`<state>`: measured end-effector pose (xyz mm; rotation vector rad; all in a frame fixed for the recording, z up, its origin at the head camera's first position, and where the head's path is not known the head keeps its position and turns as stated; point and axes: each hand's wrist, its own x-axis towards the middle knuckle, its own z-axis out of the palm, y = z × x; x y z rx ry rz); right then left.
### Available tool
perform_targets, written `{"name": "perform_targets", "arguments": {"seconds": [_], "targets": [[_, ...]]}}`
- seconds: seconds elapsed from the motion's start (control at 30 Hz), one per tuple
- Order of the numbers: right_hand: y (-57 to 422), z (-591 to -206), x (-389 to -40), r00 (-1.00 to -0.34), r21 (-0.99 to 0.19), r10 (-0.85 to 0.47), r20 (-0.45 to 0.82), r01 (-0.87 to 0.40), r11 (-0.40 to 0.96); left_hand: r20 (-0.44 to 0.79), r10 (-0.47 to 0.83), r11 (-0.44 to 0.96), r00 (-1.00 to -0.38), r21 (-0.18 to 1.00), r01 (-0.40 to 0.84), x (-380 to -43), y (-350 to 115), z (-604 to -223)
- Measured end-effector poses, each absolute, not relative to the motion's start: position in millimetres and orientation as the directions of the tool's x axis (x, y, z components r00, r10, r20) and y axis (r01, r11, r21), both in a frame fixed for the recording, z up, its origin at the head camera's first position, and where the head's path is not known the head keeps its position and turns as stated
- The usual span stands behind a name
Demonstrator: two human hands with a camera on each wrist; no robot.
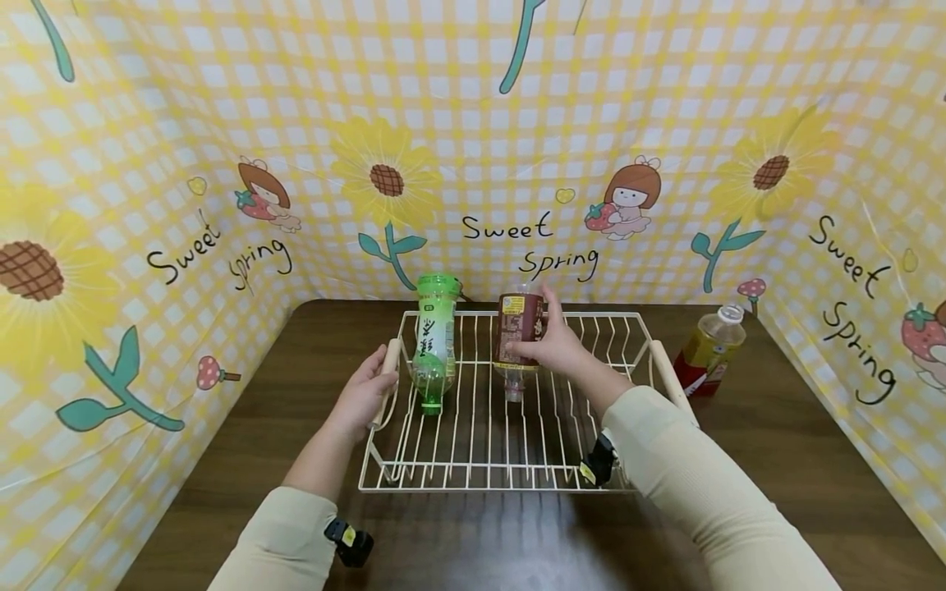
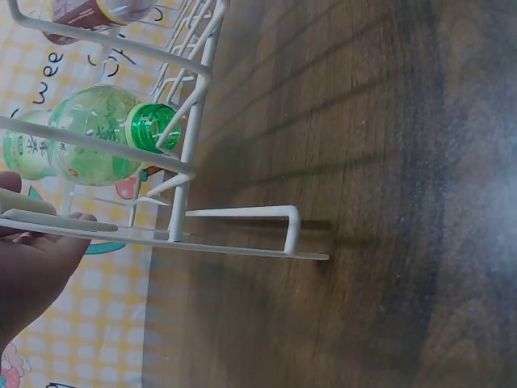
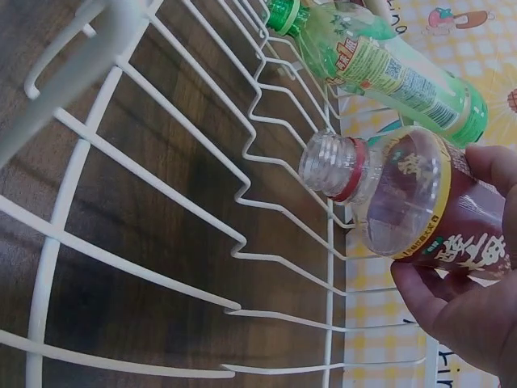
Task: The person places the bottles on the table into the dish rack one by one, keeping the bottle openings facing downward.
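Observation:
My right hand grips a clear plastic bottle with a maroon label, tipped neck down over the middle of a white wire dish rack. In the right wrist view, the mouth of this maroon-label bottle is uncapped, with a red ring round the neck. At the rack's left side, my left hand holds the wooden handle. A green bottle stands neck down in the rack, close by that handle; its open green neck points at the wires in the left wrist view.
Right of the rack, another bottle with a red and yellow label stands upright on the dark wooden table. The rack's right wooden handle lies beside my right forearm. A yellow checked cloth hangs behind and at both sides.

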<state>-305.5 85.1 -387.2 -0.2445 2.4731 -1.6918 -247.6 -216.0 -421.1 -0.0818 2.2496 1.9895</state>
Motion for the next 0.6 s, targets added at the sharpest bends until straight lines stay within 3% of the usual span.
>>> {"name": "perform_targets", "arguments": {"seconds": [0.6], "targets": [[84, -401, -306, -0.962, -0.910, -0.268, -0.042, -0.074, 0.409, -0.133, 0.024, 0.119, -0.991, 0.984, -0.129, -248, -212, -422]]}}
